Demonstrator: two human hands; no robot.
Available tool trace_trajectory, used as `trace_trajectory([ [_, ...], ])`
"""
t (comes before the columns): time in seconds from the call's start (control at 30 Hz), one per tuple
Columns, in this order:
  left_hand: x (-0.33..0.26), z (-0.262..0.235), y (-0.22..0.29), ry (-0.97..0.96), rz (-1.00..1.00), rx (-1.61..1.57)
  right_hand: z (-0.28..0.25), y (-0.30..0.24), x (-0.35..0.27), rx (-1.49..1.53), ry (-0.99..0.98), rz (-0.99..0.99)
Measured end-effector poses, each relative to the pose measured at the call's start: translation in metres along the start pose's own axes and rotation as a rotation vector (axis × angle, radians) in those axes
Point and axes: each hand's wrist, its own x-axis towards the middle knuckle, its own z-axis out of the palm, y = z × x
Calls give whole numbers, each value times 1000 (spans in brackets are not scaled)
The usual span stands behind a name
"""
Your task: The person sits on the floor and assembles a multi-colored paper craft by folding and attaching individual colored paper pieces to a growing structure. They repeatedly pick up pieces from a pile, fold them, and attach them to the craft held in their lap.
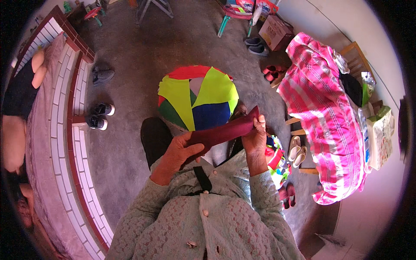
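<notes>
Patchwork disc [197, 96] ahead, pink blanket [325, 117] right.

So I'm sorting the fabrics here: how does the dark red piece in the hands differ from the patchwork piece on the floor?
The dark red piece is one colour; the patchwork piece mixes yellow, green, blue and red. The red one is a narrow strip stretched between both hands; the patchwork lies spread out, round, untouched. Both are cloth.
</notes>
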Motion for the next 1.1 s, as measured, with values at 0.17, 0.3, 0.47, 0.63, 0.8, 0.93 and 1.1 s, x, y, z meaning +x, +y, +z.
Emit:
trace_trajectory([
  [0.17,8,-28,-13,146,150,323,-1,4,26,-376,44,-188],
  [0.3,26,-46,-4,375,399,372,29,13,55,-587,18,-251],
  [0.47,44,-44,23,430,455,118,74,18,83,-493,-218,-310],
  [0.63,73,-64,-35,483,133,278,-5,37,111,-987,-6,-93],
  [0.8,74,-67,-77,449,41,192,-80,37,106,-1105,109,-115],
  [0.93,81,-78,-98,493,153,373,-95,36,111,-1146,110,-96],
  [1.1,77,-72,-99,537,228,517,-80,35,101,-1116,86,-80],
])
